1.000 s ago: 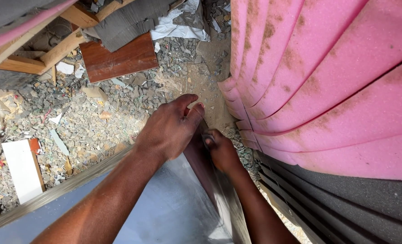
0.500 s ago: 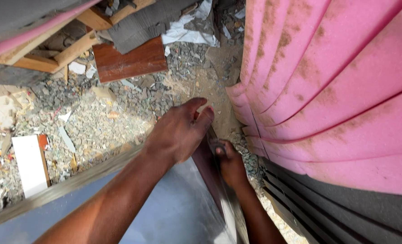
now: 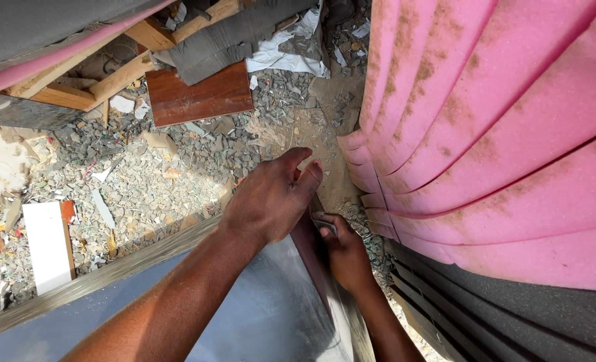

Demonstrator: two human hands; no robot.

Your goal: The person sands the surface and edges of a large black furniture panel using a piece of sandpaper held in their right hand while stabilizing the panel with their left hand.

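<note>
along the right side of the view, a stack of thick pink foam sheets [image 3: 512, 147] with brown dirt stains bulges over a few dark grey foam sheets [image 3: 512, 315] beneath it. lower left, a flat grey-blue panel with a shiny plastic-looking skin [image 3: 257, 322] fills the corner, edged by a pale rough wooden strip [image 3: 110, 275] that runs up toward the hands. beyond it the ground is grey gravel and rubble [image 3: 164, 174] strewn with scraps. at the top left lie pale timber battens [image 3: 110, 80], a red-brown glossy board [image 3: 201, 94], and crumpled white sheeting [image 3: 291, 53]. a small white rectangular board [image 3: 46, 245] lies at the left.

the left hand [image 3: 271, 198] hovers over the panel's far corner, its fingers bent and pressed together, the thumb tip against the top of a dark reddish edge strip [image 3: 308, 248] that runs down the panel's right side. the right hand [image 3: 345, 255] is lower, between the strip and the foam, curled shut around a small metal tool [image 3: 326, 224], of which only a sliver shows.
</note>
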